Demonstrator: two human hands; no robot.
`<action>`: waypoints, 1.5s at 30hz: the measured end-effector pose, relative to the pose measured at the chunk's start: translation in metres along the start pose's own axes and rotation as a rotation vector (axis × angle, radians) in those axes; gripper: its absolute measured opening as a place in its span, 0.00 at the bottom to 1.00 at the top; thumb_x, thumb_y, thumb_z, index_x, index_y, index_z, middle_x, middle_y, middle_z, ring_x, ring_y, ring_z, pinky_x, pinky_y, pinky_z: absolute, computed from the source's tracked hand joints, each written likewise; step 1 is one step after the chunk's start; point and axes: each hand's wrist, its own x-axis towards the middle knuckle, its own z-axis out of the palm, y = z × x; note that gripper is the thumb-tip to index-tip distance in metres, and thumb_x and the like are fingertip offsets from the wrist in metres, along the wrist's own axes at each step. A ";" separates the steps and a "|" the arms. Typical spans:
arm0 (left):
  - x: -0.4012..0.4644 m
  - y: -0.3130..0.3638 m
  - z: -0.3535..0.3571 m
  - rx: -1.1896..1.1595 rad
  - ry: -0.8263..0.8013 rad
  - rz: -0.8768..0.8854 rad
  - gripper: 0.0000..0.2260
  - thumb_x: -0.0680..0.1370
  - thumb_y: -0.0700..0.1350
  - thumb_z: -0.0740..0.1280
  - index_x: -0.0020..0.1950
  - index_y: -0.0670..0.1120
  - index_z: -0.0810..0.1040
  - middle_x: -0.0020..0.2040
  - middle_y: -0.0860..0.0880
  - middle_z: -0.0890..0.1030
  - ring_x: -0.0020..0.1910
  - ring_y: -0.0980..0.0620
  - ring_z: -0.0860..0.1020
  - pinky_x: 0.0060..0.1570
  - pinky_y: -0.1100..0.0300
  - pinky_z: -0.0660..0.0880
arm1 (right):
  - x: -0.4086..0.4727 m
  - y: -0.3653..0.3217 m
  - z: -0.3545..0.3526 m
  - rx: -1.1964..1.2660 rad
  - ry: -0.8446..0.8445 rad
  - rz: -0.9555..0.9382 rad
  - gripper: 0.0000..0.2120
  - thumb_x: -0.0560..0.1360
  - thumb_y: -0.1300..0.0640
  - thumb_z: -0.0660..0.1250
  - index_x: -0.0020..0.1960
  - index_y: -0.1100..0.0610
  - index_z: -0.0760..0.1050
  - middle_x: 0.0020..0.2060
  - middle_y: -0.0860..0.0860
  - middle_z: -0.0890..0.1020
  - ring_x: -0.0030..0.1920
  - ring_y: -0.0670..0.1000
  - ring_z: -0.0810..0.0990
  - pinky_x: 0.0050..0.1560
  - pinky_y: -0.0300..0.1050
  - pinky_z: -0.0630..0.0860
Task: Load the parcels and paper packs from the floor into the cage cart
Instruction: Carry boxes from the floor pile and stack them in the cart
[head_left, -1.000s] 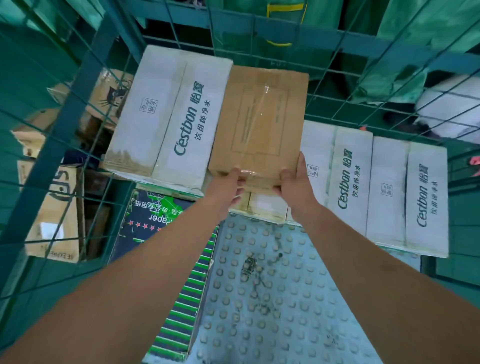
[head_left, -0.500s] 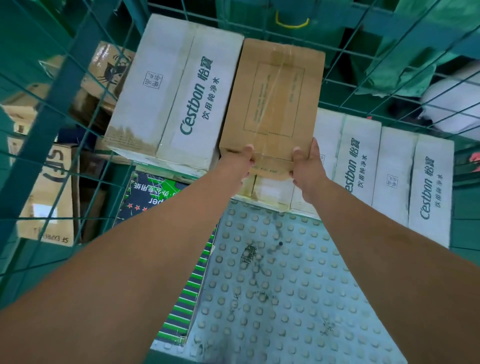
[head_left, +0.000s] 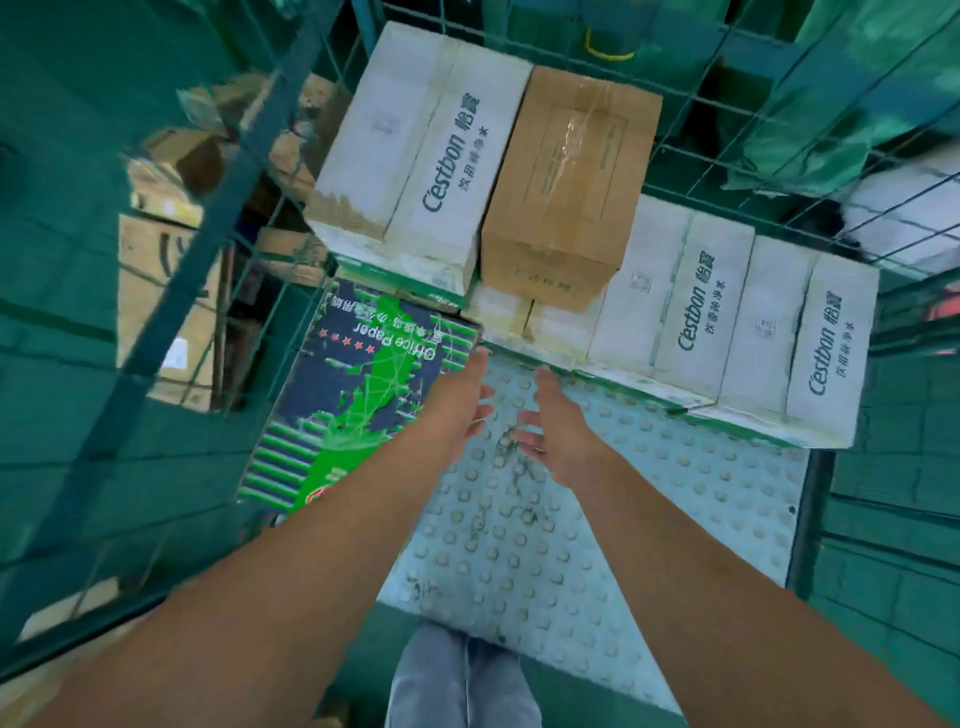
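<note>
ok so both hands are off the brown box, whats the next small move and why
Probably draw both arms back out of the cart for the next parcel. The brown box sits on the white cartons, and the left hand and right hand are open, holding nothing, over the studded floor.

Green tiled floor (head_left: 893, 582); green sacks (head_left: 841, 93) behind; greenish light.

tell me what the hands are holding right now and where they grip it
Nothing. The left hand and right hand are both open and empty above the studded cart floor, apart from the brown parcel.
</note>
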 end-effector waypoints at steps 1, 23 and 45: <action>-0.015 -0.004 -0.006 -0.016 -0.005 0.009 0.20 0.82 0.65 0.61 0.55 0.48 0.77 0.52 0.51 0.82 0.47 0.50 0.79 0.49 0.54 0.76 | -0.012 0.005 0.004 0.010 -0.019 -0.008 0.32 0.82 0.33 0.53 0.78 0.52 0.66 0.63 0.53 0.79 0.54 0.54 0.81 0.66 0.52 0.77; -0.332 -0.216 -0.230 -0.746 0.234 0.035 0.15 0.83 0.58 0.63 0.56 0.47 0.77 0.53 0.49 0.82 0.48 0.50 0.81 0.49 0.57 0.76 | -0.324 0.180 0.156 -0.319 -0.439 -0.098 0.19 0.84 0.39 0.58 0.59 0.54 0.77 0.54 0.51 0.84 0.51 0.50 0.83 0.63 0.49 0.76; -0.472 -0.493 -0.466 -1.632 0.827 -0.034 0.12 0.85 0.51 0.63 0.63 0.44 0.76 0.53 0.48 0.81 0.42 0.53 0.78 0.41 0.61 0.73 | -0.451 0.443 0.430 -1.392 -0.774 -0.089 0.18 0.84 0.42 0.60 0.62 0.54 0.77 0.55 0.52 0.85 0.54 0.52 0.84 0.52 0.47 0.78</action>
